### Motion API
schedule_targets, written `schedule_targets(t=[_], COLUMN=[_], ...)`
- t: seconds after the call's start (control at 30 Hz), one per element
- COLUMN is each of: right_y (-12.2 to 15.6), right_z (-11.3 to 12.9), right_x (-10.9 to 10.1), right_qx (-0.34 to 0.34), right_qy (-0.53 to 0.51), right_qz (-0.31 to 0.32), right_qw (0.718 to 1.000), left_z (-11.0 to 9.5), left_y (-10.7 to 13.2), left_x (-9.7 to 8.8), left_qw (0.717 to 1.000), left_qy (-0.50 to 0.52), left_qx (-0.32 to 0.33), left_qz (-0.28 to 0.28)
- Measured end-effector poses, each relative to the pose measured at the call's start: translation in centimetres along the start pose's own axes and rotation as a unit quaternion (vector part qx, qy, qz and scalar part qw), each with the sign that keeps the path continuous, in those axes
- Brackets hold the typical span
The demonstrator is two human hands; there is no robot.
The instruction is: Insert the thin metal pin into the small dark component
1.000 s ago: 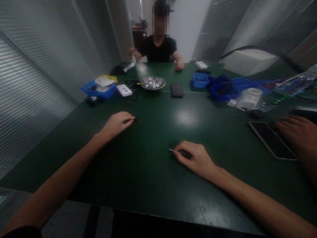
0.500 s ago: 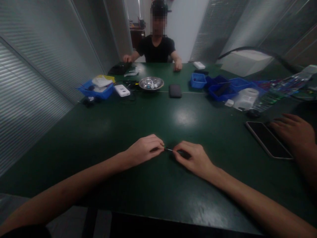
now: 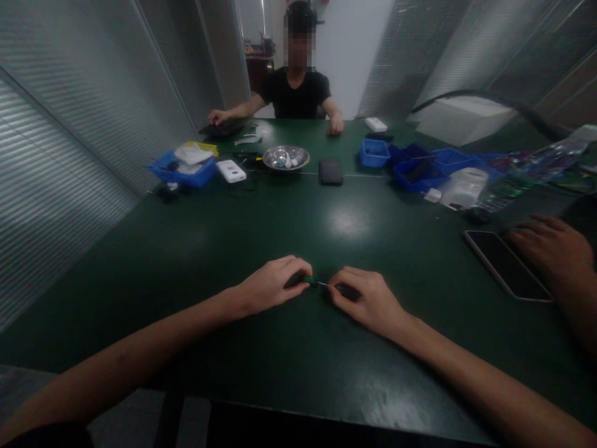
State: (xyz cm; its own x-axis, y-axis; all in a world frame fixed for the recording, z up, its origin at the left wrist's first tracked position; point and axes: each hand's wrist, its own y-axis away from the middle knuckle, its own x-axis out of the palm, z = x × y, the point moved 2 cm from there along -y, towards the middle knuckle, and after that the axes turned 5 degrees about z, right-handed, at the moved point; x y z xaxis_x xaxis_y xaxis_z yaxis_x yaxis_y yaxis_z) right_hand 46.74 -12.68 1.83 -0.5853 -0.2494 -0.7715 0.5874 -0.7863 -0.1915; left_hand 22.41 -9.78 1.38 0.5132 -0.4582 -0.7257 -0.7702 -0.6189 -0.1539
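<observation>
In the head view, my left hand [image 3: 275, 283] is closed in a pinch on a small green piece [image 3: 309, 280] just above the table. From its right side a thin metal rod [image 3: 321, 284] runs across the short gap to my right hand [image 3: 366, 292]. The thumb and index finger of that hand are pinched on the rod's other end. Whether the green piece and the rod are one object or two is too small to tell. Both hands are low over the green table [image 3: 261, 230], near its front half.
A phone [image 3: 508, 264] lies at the right beside another person's hand [image 3: 553, 246]. Farther back are a metal dish [image 3: 285, 167], a black square item [image 3: 331, 172], a white device [image 3: 231, 171] and blue bins [image 3: 374, 154]. A person [image 3: 298, 93] sits opposite.
My left fingertips have shifted, and the green piece now shows between them. My right hand has barely moved. Across the table, the seated person's hand on the dark item has moved left.
</observation>
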Motion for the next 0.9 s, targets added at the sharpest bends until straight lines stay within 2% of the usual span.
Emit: schedule_targets(t=[0.4, 0.53, 0.7, 0.83, 0.9], right_y=[-0.4, -0.4, -0.1, 0.1, 0.1], right_z=[0.7, 1.0, 0.8, 0.5, 0.4], right_x=[0.8, 0.5, -0.1, -0.2, -0.2], right_qx=[-0.033, -0.044, -0.038, -0.03, -0.03], right_qy=[-0.001, -0.023, -0.027, -0.029, -0.028], right_qz=[0.008, -0.016, -0.044, -0.046, -0.041], right_qw=[0.999, 0.999, 0.998, 0.998, 0.998], left_z=[-0.1, -0.4, -0.7, -0.5, -0.4], left_y=[-0.4, -0.5, 0.2, 0.9, 0.9], left_x=[0.3, 0.2, -1.0, -2.4, -2.7], left_qw=[0.999, 0.999, 0.997, 0.993, 0.994], left_qy=[0.04, 0.031, 0.05, 0.06, 0.052], left_qx=[0.009, 0.016, 0.021, 0.021, 0.024], left_qz=[0.018, 0.023, 0.055, 0.095, 0.096])
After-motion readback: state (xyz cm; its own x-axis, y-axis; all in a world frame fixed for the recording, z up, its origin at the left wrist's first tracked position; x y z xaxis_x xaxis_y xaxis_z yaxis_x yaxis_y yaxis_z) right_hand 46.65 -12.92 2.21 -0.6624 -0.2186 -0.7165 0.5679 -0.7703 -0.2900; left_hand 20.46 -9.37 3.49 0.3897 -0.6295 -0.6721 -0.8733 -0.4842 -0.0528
